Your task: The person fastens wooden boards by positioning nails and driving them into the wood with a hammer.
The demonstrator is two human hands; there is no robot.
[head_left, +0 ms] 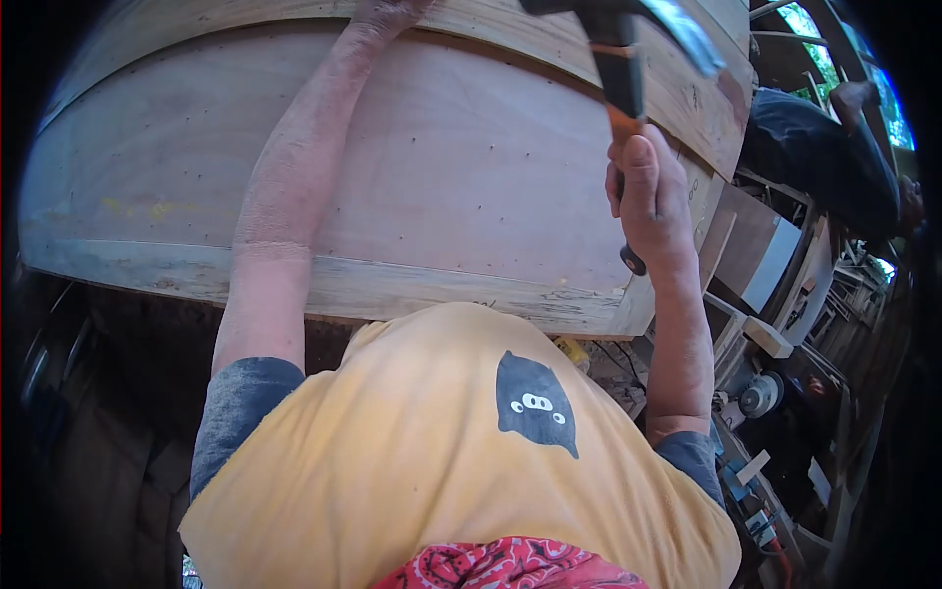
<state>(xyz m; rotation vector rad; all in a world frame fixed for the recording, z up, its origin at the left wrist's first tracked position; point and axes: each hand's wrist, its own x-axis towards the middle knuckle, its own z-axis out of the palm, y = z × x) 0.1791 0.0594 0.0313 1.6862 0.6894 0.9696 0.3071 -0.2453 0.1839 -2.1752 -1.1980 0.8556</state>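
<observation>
My right hand is wrapped round the handle of a hammer, whose metal head is raised at the top right and slightly blurred. The hammer is held over a large wooden panel dotted with small fastener marks. My left hand is at the top edge of the view, by a long wooden board that lies along the panel's upper edge. The fingers of that hand are cut off by the frame, so their pose is hidden.
On the right, another person in dark clothes is near wood pieces. Below are a wood block, a round grinder-like tool and scattered scraps. The panel's pale lower edge runs just in front of my body.
</observation>
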